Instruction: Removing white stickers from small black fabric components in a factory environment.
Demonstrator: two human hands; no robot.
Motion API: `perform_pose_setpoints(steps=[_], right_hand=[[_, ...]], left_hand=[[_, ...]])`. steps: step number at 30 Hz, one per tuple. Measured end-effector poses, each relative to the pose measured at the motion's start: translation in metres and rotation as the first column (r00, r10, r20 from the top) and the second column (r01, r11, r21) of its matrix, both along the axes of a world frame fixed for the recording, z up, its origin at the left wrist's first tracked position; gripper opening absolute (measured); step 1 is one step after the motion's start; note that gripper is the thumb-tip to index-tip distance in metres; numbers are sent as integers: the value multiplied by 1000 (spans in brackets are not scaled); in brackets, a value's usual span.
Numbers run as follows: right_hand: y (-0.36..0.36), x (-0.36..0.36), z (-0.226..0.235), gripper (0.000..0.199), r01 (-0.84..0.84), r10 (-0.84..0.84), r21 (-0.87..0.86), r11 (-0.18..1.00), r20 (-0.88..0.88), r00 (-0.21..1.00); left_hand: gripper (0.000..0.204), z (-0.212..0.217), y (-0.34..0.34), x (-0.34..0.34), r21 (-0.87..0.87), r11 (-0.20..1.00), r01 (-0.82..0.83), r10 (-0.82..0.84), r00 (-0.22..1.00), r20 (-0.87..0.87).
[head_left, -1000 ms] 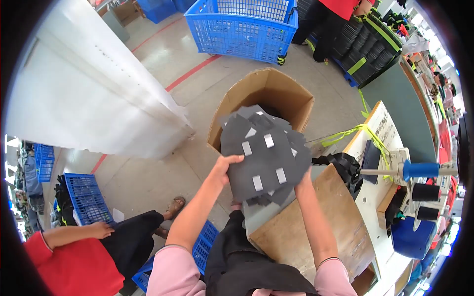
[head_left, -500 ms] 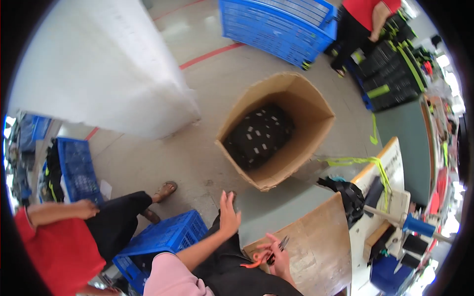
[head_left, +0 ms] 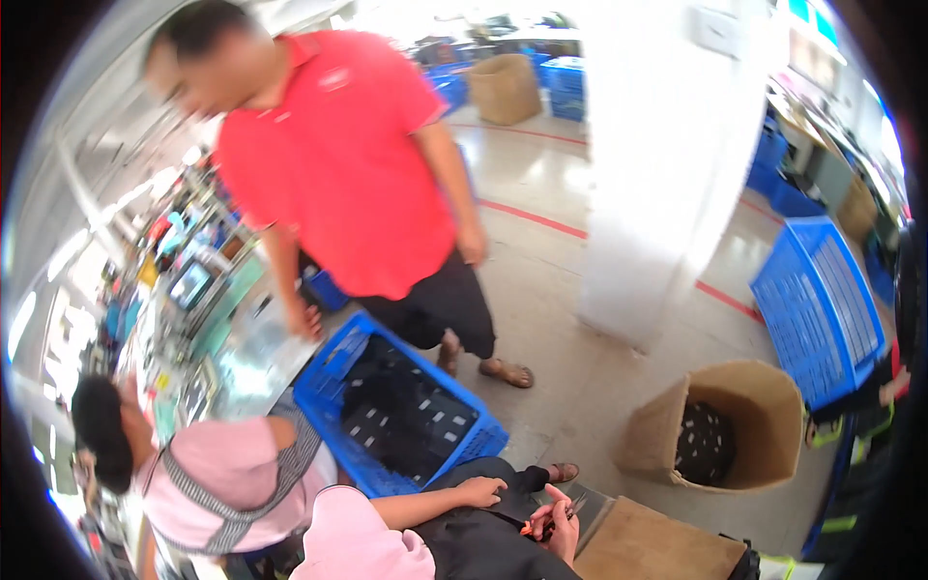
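My left hand (head_left: 480,491) lies on my lap over black cloth, fingers loosely laid down with nothing visible in them. Close by on the right, my right hand (head_left: 563,534) is closed around a pair of orange-handled snips (head_left: 578,504). Their metal tips point up past my fingers, and an orange handle sticks out on the left of the hand. Just ahead of my left hand stands a blue plastic crate (head_left: 493,440) holding black pieces (head_left: 406,406) with small white tags.
A tall open cardboard box (head_left: 652,440) with black tagged pieces stands on the floor at the right. A brown board or tabletop (head_left: 643,546) is beside my right hand. One person in red (head_left: 338,164) stands ahead; another in pink (head_left: 227,474) sits at left. A white pillar (head_left: 638,193) rises beyond.
My view has swung left and up, bringing the crate and both people into fuller view. My left hand, raised with fingers spread before, now rests on my lap. The snips stay in my right hand.
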State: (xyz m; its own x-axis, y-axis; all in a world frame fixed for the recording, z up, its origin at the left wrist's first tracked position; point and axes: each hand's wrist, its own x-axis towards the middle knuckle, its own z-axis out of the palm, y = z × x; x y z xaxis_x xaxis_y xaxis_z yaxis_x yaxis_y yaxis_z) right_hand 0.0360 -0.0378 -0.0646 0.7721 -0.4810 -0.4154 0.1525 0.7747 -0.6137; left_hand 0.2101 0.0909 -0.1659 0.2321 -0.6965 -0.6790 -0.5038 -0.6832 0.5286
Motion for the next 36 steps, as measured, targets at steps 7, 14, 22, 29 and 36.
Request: perform_pose_setpoints(steps=[7, 14, 22, 29, 36], right_hand=[[68, 27, 43, 35, -399, 391, -195, 896, -81, 917], [119, 44, 47, 35, -546, 527, -122, 829, -153, 836], [138, 48, 47, 35, -641, 594, -84, 763, -298, 747], [130, 43, 42, 34, -579, 535, -72, 812, -306, 788], [113, 23, 29, 31, -486, 450, -76, 870, -278, 849]], left_hand=[[36, 10, 125, -7, -113, 961, -252, 254, 967, 8], [38, -8, 200, -33, -86, 921, -380, 371, 922, -110], [41, -19, 222, -60, -1, 884, -467, 457, 865, -207], [39, -30, 205, -58, -4, 898, -440, 431, 882, -191], [38, -36, 186, -60, 25, 918, -395, 392, 899, -195]])
